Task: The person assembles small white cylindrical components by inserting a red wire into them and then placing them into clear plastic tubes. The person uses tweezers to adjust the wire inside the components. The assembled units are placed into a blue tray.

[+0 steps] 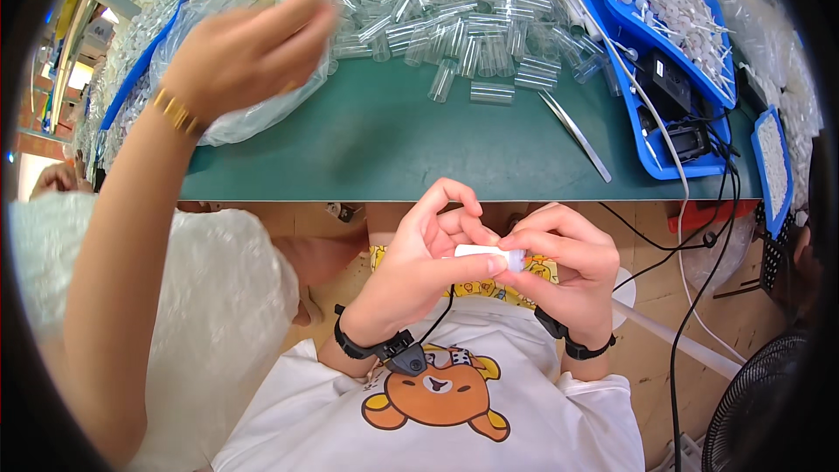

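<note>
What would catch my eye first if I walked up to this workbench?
Low in the middle, the left hand and right hand pinch a small white tube between them. Beyond lies a heap of clear tubes on the green table, while a co-worker's arm reaches into a plastic bag.

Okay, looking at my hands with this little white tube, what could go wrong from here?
1. The small white tube is pinched between the left hand and right hand off the green table, over your lap; a slip would likely drop it to the floor.
2. A co-worker's hand reaches into the plastic bag beside the loose clear tubes; a nudge might roll some off.
</note>
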`<state>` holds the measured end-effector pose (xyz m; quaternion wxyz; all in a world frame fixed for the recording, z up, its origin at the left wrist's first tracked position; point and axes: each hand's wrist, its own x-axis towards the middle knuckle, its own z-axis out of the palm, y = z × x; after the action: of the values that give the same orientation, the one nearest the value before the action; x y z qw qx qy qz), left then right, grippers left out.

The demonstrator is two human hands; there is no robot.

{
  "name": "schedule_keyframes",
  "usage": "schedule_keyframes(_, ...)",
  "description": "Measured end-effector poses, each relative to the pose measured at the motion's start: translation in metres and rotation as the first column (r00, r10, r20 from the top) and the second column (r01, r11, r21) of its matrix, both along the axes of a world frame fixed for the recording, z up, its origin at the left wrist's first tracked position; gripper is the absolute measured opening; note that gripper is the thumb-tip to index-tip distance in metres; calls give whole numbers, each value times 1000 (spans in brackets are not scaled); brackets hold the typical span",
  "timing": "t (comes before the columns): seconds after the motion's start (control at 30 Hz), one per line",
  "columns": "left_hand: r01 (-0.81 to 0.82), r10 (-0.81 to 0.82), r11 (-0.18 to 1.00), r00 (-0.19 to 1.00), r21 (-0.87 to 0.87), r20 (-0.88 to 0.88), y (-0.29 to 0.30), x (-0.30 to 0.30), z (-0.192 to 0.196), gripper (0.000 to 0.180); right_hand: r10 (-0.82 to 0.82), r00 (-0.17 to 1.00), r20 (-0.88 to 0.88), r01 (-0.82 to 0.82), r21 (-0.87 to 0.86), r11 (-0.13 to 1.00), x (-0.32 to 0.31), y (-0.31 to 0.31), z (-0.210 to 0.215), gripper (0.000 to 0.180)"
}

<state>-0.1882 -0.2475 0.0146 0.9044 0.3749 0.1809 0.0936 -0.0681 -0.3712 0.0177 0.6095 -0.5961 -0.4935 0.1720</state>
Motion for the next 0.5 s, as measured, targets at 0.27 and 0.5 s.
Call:
schedule_keyframes(0.27,43,-43,999,999,24,-5,3,6,0,30,-74,997,10,74,26,997,1,0,-12,28)
schedule_keyframes(0.5,-143,233,765,971,628,-62,38,27,-14,14,-283,869,-407,342,79,936,21,-27,-32,20)
